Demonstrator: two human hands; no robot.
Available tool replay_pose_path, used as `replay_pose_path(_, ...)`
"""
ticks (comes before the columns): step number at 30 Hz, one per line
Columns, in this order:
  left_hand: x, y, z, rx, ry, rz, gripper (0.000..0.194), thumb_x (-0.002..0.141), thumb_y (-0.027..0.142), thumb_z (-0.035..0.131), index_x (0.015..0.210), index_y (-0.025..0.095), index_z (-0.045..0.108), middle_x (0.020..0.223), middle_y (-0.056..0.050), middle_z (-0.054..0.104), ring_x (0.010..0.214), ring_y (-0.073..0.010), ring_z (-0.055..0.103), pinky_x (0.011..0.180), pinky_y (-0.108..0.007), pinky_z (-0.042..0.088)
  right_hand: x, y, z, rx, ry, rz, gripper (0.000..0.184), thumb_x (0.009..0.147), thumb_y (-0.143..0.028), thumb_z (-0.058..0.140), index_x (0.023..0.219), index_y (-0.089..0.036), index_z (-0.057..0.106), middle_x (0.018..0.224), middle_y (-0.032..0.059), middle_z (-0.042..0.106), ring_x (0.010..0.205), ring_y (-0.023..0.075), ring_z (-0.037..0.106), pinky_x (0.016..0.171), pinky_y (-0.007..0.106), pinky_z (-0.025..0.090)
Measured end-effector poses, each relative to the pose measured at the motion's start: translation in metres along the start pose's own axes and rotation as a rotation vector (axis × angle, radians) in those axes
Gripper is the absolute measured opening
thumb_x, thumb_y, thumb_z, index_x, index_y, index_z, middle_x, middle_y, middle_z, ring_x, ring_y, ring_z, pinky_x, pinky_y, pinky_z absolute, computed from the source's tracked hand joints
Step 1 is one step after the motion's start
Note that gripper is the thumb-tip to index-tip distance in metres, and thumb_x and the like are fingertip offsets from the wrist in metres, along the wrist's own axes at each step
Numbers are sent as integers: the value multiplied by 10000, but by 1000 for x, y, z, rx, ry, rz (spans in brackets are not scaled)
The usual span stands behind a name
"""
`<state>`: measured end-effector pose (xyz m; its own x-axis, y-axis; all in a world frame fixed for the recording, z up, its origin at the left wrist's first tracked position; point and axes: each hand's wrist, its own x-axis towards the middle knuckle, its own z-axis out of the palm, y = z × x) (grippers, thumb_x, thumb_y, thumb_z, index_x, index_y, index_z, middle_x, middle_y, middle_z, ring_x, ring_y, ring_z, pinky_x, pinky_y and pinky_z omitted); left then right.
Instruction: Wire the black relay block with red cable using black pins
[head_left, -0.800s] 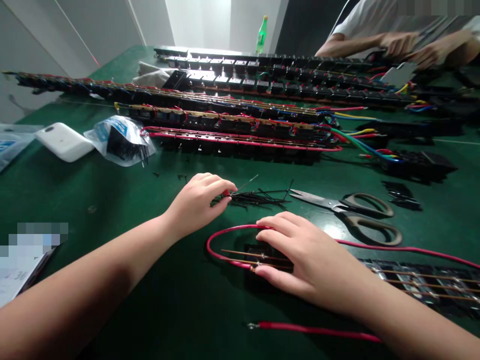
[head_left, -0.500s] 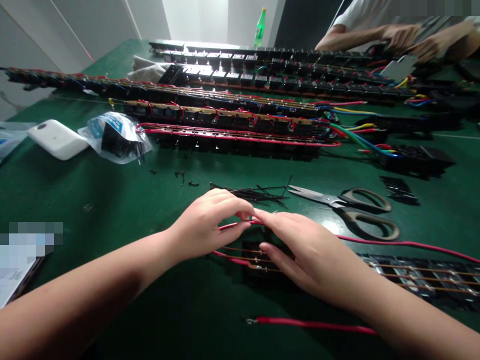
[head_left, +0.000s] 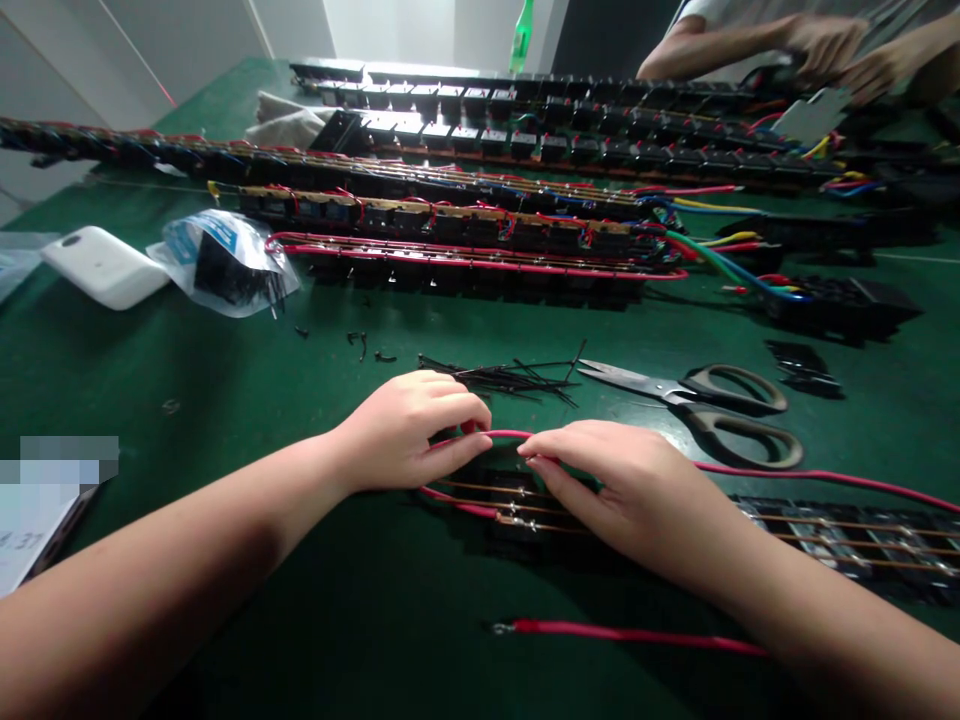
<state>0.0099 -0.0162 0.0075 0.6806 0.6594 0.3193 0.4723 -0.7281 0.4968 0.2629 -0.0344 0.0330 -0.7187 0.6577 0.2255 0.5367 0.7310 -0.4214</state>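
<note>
Head view: across our green tabletop (head_left: 225,390), a black strip (head_left: 847,540) lies at lower right, red wire (head_left: 510,434) looping off its left end near mid-frame. Our left hand (head_left: 409,430) pinches that wire, fingers nearly closed; our right hand (head_left: 626,480) curves over the strip, thumb and forefinger almost meeting, their hold unclear, probably steadying the loop. Black ties (head_left: 510,379) lie just beyond, presumably for easy reach. Since the first frame, our left hand has moved from ties to wire.

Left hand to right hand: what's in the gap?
A short stretch of red insulated wire bridges from left hand to right hand, seen in the head view. The black cable ties lie beyond it, not between.
</note>
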Motion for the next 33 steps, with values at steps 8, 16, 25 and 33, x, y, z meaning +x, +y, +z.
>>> replay_pose_path(8,-1,17,2,-61,28,77,200,991,311,549,1029,179,694,968,-50,743,879,-154,667,813,-275,516,1,0,-2,33,-10,-15,252,1009,-216,514,944,-182,755,764,35,711,661,128,626,583,230,435)
replay_pose_path(16,1,-1,-2,-84,-121,-38,334,1014,445,492,1047,171,679,984,-65,732,913,-191,654,851,-332,485,2,-2,-4,50,-3,23,247,994,-200,526,837,-171,715,798,47,707,688,131,614,598,234,454)
replay_pose_path(25,3,4,-15,-235,-328,-117,674,805,615,757,1330,227,587,1241,-84,686,1161,-254,619,1027,-377,436,-1,2,-1,-81,67,-46,261,1014,-208,515,893,-174,743,803,67,666,744,167,585,638,275,464)
replay_pose_path(33,4,6,-10,-348,-329,-205,643,797,392,807,1380,234,586,1207,-71,641,805,-120,627,700,-233,524,-1,0,-8,-302,90,-135,270,1014,-164,474,922,-149,727,861,99,705,767,199,604,661,323,493)
